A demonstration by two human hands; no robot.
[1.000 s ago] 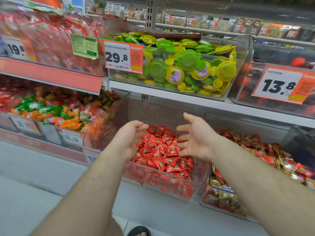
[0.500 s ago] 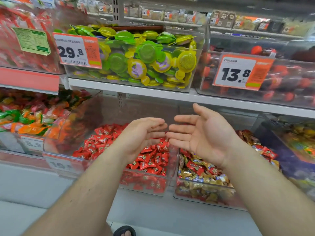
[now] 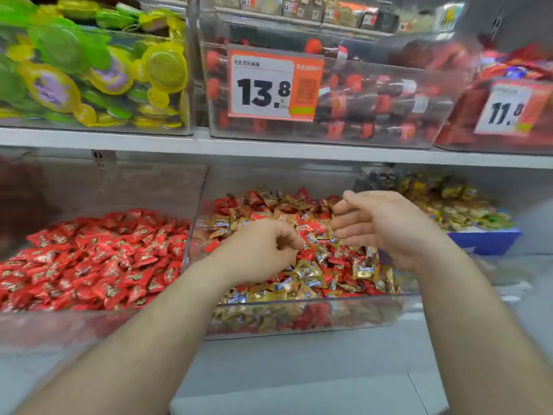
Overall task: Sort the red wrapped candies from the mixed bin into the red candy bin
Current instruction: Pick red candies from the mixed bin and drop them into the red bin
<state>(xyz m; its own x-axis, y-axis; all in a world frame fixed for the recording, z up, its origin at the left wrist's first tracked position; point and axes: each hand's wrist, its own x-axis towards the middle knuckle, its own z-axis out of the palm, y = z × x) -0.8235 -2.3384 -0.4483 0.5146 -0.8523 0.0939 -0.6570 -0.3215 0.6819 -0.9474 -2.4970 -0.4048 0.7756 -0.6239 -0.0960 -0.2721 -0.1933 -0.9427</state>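
Red candies [image 3: 308, 253]: scattered among gold ones in the mixed bin, centre of the frame, lower shelf.
Mixed bin [image 3: 299, 313]: clear plastic, front wall low; red and gold wrappers lie tangled and overlapping.
Red bin [image 3: 89, 324]: lower left of the frame, just beside the mixed bin, already piled with red candies; a shared clear wall stands between the two.
Left hand [image 3: 260, 250]: over the left part of the mixed bin, fingers curled loosely inward; nothing visibly held, though the palm side is hidden, so I cannot tell for certain.
Right hand [image 3: 386, 226]: over the right part of the mixed bin, open, fingers spread, empty.
Risk, wrong pick: gold wrappers touch almost every red one, so a broad scoop would likely carry gold pieces across.
Risk, spill: small slick wrappers could slip from a loose grip while crossing the dividing wall and drop onto the floor below.
Risk, missed pieces: red ones buried under gold would stay behind unless the pile is stirred.
Surroundings: upper shelf [image 3: 299, 151] overhangs both bins, limiting lift height; price tag [image 3: 273, 85] at upper centre; yellow-green sweets [image 3: 89, 70] at upper left.
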